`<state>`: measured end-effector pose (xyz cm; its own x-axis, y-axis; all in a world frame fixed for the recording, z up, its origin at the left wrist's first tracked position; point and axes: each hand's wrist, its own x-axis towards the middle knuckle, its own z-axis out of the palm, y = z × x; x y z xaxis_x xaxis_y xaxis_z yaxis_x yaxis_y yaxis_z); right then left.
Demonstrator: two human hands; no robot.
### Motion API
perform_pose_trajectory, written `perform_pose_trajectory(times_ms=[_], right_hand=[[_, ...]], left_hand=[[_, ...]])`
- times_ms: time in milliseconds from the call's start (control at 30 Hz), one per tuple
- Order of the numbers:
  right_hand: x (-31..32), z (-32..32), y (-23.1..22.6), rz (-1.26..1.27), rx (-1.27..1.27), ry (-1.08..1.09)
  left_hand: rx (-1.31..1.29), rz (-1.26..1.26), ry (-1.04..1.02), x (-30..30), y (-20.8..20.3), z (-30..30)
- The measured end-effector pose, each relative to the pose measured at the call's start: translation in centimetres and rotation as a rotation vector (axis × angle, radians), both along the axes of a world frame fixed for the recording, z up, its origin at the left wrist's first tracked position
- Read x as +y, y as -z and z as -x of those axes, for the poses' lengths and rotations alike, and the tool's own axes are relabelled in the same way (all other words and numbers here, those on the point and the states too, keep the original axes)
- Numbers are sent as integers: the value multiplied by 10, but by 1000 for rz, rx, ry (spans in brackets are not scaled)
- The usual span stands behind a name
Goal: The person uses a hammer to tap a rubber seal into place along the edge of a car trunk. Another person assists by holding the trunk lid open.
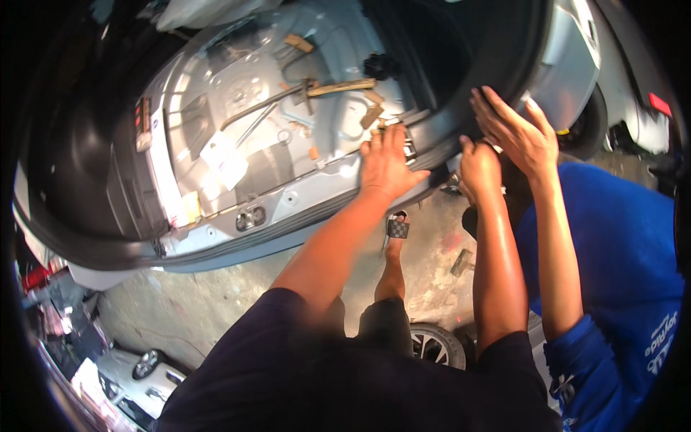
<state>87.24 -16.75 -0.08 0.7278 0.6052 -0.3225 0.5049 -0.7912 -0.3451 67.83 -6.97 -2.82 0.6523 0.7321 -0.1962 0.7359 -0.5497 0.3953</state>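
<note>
My left hand (389, 167) lies with fingers spread on the rear sill (291, 198) of a car's open trunk, holding nothing. To its right, my right hand (481, 171) is closed at the corner of the car body, below the black seal (497, 79). What its fingers grip is hidden. Just beside it, the hand of a co-worker (520, 137) in a blue shirt presses flat against the body edge. Inside the trunk, a hammer with a wooden handle (342, 87) lies beyond my left hand, next to a long metal bar (260, 105).
Wood blocks (299, 43), a white paper (224, 164) and a black object (378, 66) lie on the trunk floor. The co-worker's blue shirt (604, 237) fills the right side. Below are a wheel (437, 347) and a sandalled foot (398, 226) on the concrete.
</note>
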Motion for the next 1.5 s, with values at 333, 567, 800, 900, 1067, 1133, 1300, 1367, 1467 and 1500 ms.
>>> perform_pose_trajectory(times_ms=[333,567,800,900,1067,1133,1300,1367,1467,1500], right_hand=[[-4,9,-5,-657,187,373],[-21,-28,22,-269,-76,51],[-6,-18,17,-215,35,56],[-10,-3,10,-74,-7,-64],[-16,30,47,18,-3,-73],[-18,21,50,56,30,-25],[14,21,13,200,293,24],[-3,7,48,200,-14,-279],[-2,30,41,158,526,27],[-3,51,35,-129,939,344]], left_hand=[[1,145,-1,6,-6,1],[-34,118,18,2,-2,0],[-2,106,13,9,-1,15],[-4,237,23,16,-9,15],[-9,83,-38,1,-3,10],[-35,65,-51,-2,-8,0],[-36,43,-147,-1,7,-1],[-139,260,-164,6,0,-3],[-197,119,-127,-6,-10,23],[-169,82,-53,-8,-9,36]])
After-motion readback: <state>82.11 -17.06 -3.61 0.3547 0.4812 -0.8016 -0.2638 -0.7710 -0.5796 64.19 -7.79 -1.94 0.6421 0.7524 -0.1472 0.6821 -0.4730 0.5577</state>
